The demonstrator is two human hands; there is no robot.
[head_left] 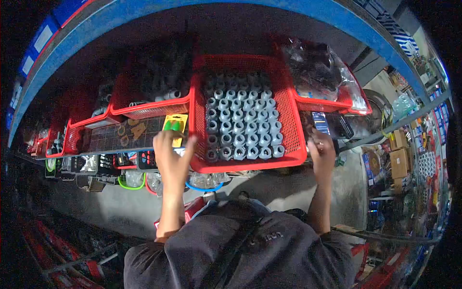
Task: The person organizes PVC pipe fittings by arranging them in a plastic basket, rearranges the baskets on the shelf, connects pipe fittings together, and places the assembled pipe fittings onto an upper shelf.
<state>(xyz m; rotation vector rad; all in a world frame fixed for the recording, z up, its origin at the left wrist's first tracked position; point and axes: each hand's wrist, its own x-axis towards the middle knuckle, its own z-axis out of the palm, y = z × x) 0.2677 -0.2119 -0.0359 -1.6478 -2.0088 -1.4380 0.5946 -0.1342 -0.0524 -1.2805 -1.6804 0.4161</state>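
A red plastic basket [248,167] stands on the shelf in front of the body, filled with rows of grey pipe fittings [250,115], several of them upright with open ends up. Beside its left wall is my left hand [171,153], its thumb spread from the bent fingers and nothing seen in it. Those fingers are by a yellow packet [177,120] with green items. My right hand [321,150] is just off the basket's right front corner, fingers loosely bent and apart, with no held object visible.
More red baskets [153,109] with dark or grey parts line the shelf to the left. At the right, another red basket [323,104] holds clear plastic bags. Black, green and blue-rimmed baskets [207,188] sit below. A blue shelf beam [269,10] arches overhead; cartons [399,164] stand far right.
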